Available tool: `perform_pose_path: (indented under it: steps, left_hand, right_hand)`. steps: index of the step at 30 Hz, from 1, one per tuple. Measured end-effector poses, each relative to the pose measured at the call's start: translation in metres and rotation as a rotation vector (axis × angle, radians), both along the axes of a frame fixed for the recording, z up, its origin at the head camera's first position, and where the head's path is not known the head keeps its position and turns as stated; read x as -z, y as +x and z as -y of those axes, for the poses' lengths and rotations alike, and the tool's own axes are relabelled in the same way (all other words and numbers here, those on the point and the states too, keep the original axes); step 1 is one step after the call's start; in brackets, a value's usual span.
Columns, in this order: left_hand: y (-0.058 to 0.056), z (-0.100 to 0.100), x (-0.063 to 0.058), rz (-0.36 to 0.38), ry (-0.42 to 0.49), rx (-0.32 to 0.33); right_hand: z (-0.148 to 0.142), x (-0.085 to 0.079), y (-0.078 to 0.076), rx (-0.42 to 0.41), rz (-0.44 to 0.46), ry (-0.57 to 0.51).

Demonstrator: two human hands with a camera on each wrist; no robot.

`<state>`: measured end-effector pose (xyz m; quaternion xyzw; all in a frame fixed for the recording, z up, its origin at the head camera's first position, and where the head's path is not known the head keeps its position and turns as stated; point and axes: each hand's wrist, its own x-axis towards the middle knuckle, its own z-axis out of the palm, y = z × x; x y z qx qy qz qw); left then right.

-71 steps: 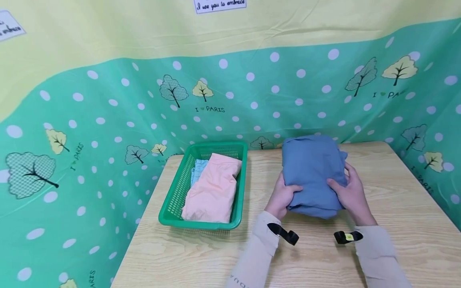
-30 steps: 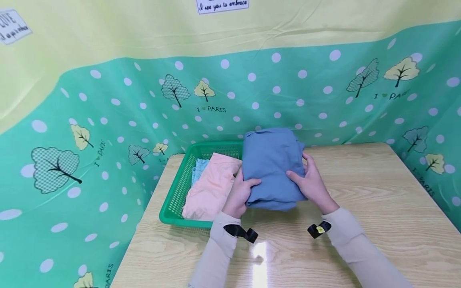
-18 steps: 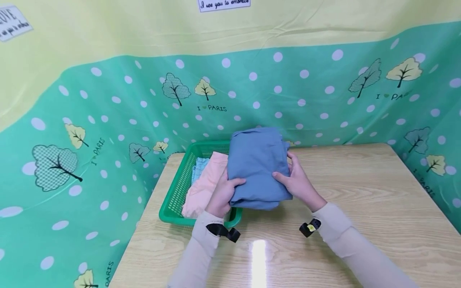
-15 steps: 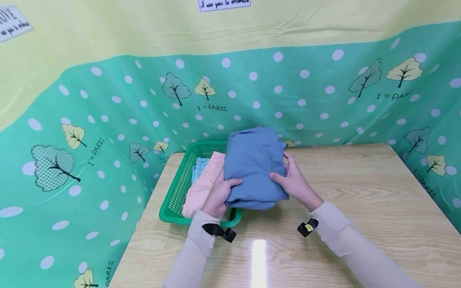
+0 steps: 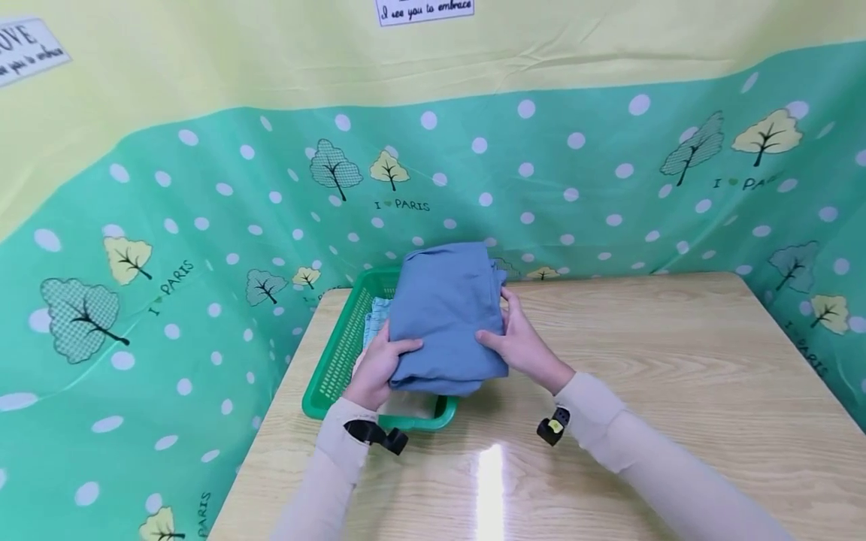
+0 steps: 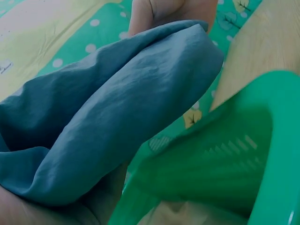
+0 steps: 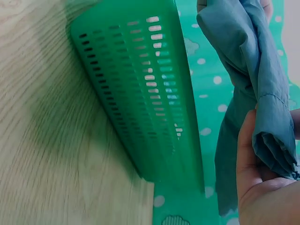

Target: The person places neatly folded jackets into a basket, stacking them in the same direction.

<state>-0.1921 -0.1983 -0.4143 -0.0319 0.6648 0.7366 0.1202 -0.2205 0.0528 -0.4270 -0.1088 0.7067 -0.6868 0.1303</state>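
Both hands hold a folded blue garment (image 5: 446,315) above the right part of a green plastic basket (image 5: 331,368). My left hand (image 5: 379,368) grips its left edge, thumb on top and fingers underneath. On the opposite edge, my right hand (image 5: 524,346) pinches the cloth, its thumb lying on the upper face. The right wrist view shows the garment's rolled layers (image 7: 274,140) raised apart from the basket's slotted side. Inside the basket a light blue cloth (image 5: 376,315) shows at the left. Most of the pink cloth (image 6: 180,213) there is hidden beneath the blue garment.
The basket stands at the back left of a light wooden table (image 5: 649,361). A green and yellow patterned curtain (image 5: 568,173) hangs behind the table and along its sides. Light glares off the tabletop near the front.
Both hands have carried the blue garment leftward, from the table's right side to over the basket. It now covers most of the pink cloth, and the grip looks the same.
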Motion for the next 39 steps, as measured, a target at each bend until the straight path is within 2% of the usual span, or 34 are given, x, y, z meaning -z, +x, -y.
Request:
perform_pose_path:
  steps: [2,9,14,20,24,29,39]
  left_hand:
    - [0.000,0.006,0.001,0.025,-0.003,0.001]
    - [-0.005,0.033,0.003,0.039,0.014,0.034]
    - [-0.007,0.056,0.004,0.050,0.017,0.067]
    - [-0.007,0.077,0.004,0.082,-0.010,0.064]
    - [-0.008,0.084,0.003,0.101,-0.040,0.063]
    - [-0.011,0.089,0.003,0.120,-0.099,0.100]
    - [-0.019,0.098,0.011,0.130,-0.151,0.149]
  right_hand:
    - [0.005,-0.001,0.000,-0.005,0.011,-0.020]
    - [0.025,0.001,-0.003,-0.030,0.030,-0.053]
    - [0.044,0.001,-0.005,-0.025,0.075,-0.084]
    - [0.063,0.001,-0.006,-0.036,0.116,-0.096]
    - [0.069,0.001,-0.007,-0.042,0.133,-0.064]
    - [0.071,0.000,-0.007,-0.051,0.168,-0.027]
    - [0.067,0.006,-0.008,-0.097,0.215,0.006]
